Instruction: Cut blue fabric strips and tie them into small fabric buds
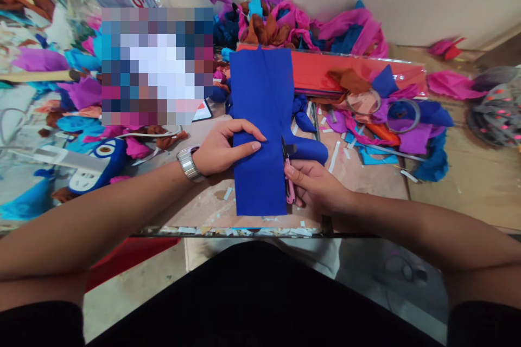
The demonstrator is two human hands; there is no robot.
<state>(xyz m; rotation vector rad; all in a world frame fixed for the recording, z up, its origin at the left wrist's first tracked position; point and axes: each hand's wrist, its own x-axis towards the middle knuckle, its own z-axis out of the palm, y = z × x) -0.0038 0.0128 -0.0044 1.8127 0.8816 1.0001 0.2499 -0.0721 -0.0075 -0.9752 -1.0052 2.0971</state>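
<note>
Gripping pink-handled scissors (290, 187), the right hand (315, 183) adjoins the right long edge of the blue fabric (260, 190), which lies between both hands, lengthwise from the body; the left hand (222, 146) rests fingertips on it, pinching or not, I cannot tell.

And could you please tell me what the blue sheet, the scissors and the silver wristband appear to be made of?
Blue sheet: matte, perhaps crepe paper or thin fabric; it bends and creases softly.
Scissors: dark blades, probably metal; pink handles, possibly plastic, judging by their solid colour.
Silver wristband: likely polished metal, given its bright sheen.
</note>
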